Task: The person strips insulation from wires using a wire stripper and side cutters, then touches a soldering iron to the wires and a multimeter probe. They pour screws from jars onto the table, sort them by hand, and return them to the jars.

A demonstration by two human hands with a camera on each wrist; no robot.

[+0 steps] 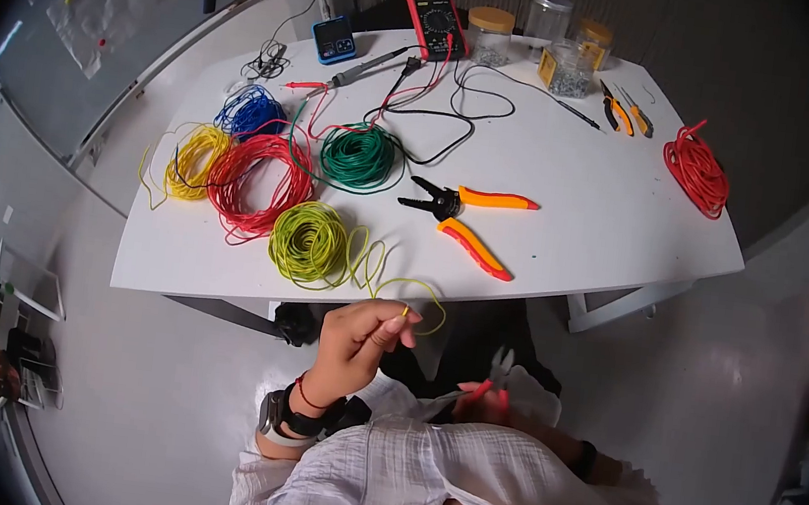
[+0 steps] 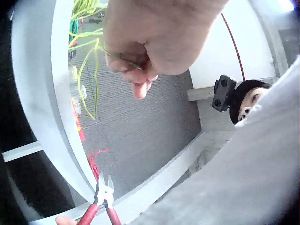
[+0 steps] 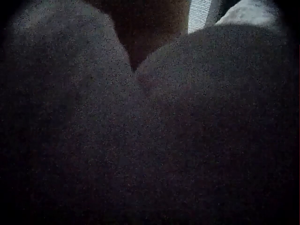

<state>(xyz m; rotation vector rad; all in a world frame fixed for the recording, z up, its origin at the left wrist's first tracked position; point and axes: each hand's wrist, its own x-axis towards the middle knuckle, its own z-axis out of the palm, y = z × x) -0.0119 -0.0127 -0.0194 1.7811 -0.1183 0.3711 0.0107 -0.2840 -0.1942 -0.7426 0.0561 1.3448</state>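
Observation:
My left hand (image 1: 355, 335), raised in front of the table edge, pinches the end of a yellow-green wire (image 1: 445, 310) between thumb and fingers. A short tip of it pokes out above the thumb. The wire runs back in loose loops to its coil (image 1: 309, 244) at the table's near edge. Lower and to the right, my right hand (image 1: 479, 407) grips red-handled side cutters (image 1: 501, 371), their blades spread and pointing up. In the left wrist view the cutters (image 2: 105, 193) are apart from the wire (image 2: 96, 70). Dark, blurred fabric fills most of the right wrist view.
Orange-handled wire strippers (image 1: 440, 203) lie on the white table (image 1: 573, 172). Behind the coil are red (image 1: 260, 186), yellow (image 1: 197, 162), blue (image 1: 253, 114) and green (image 1: 358, 155) wire coils. A multimeter (image 1: 437, 23) with leads and several jars (image 1: 490, 35) stand at the back.

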